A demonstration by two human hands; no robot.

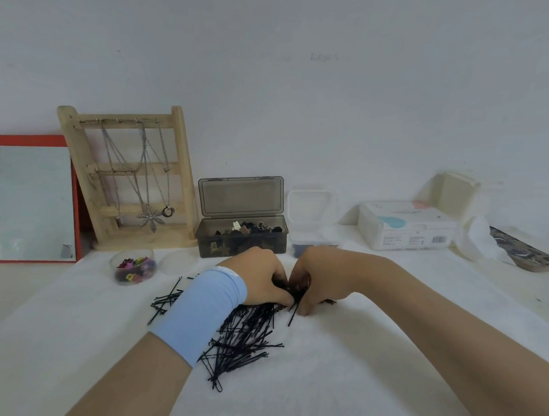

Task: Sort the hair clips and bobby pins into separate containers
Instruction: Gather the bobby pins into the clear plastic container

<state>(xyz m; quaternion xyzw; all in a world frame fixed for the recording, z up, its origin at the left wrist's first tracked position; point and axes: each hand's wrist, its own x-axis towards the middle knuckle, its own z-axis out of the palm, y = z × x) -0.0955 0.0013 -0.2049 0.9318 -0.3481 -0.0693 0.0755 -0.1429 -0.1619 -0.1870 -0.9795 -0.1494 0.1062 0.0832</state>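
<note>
Black metal bobby pins (240,336) are heaped on the white worktop (365,360). A bunch is pinched between left hand (260,276) and right hand (313,281), seemingly gathered for lifting. Beyond, dark hair clips are kept in the smoky plastic box (241,240).

Red-framed mirror (33,200), wooden necklace stand (131,167) and white labelled box (407,225) at the back

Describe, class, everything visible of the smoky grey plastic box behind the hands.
The smoky grey plastic box is rectangular and translucent. Its hinged lid stands open, upright at the back. Small black, brown and white hair clips part-fill it. It rests on the white cloth by the wall, between a wooden jewellery stand and a clear tub.
</note>
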